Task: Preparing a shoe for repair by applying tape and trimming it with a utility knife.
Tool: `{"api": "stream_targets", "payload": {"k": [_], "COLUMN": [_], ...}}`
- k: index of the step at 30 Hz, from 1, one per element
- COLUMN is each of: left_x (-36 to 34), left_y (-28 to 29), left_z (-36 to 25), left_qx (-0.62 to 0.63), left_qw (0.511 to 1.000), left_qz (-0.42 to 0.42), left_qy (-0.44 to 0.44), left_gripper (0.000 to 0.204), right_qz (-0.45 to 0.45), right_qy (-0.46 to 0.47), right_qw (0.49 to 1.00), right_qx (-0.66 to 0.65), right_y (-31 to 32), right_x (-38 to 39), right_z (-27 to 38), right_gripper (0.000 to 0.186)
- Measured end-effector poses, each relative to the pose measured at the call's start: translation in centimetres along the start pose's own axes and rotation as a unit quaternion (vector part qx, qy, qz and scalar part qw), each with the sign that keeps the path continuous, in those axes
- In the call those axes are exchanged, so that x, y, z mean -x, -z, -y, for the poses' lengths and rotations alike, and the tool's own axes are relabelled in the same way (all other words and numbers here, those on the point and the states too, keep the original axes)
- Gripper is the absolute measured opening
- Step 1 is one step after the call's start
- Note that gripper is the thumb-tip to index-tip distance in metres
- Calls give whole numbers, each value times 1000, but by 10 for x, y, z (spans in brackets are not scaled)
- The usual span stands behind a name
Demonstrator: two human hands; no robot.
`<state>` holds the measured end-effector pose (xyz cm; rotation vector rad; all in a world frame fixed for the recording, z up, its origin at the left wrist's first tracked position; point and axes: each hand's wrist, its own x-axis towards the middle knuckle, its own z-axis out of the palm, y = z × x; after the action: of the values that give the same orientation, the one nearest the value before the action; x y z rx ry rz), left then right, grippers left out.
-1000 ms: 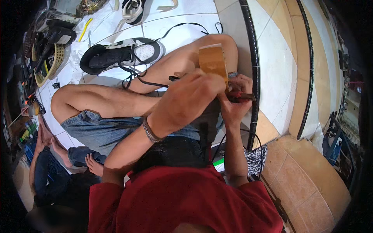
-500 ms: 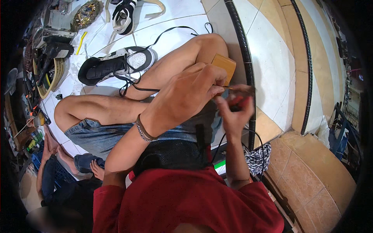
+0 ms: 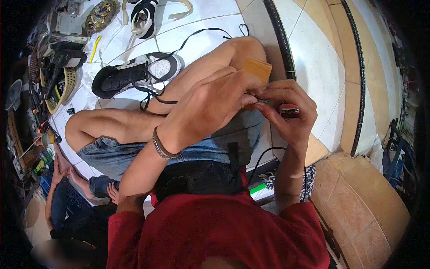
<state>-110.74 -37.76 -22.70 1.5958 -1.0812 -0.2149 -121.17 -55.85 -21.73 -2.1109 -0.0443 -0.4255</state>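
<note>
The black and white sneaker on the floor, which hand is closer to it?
Left. The left hand is nearer the sneaker; the right hand lies farther beyond it.

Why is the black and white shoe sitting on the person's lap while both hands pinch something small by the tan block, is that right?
Not quite. In the head view the black and white shoe lies on the white tiled floor beyond the knees. The left hand and right hand do pinch something small beside the tan block.

White tile floor (image 3: 201, 22): sneakers (image 3: 134, 74), black lace (image 3: 197, 33).
</note>
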Motion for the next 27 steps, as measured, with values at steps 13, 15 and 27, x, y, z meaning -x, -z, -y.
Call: {"api": "stream_targets", "payload": {"k": [13,15,27], "left_x": [3,5,3], "left_y": [0,-4,-7], "left_z": [11,12,10], "left_qx": [-51,-47,-2], "left_qw": [998,998,998], "left_qz": [-10,-23,-61], "left_qy": [-27,-26,33], "left_gripper": [21,20,22], "right_qz": [-23,-28,-89], "right_qy": [-36,-38,-235], "right_qw": [999,999,965], "right_qx": [-5,-5,-81], "right_y": [1,1,-11], "right_x": [3,5,7], "right_z": [1,3,20], "right_gripper": [18,17,13]}}
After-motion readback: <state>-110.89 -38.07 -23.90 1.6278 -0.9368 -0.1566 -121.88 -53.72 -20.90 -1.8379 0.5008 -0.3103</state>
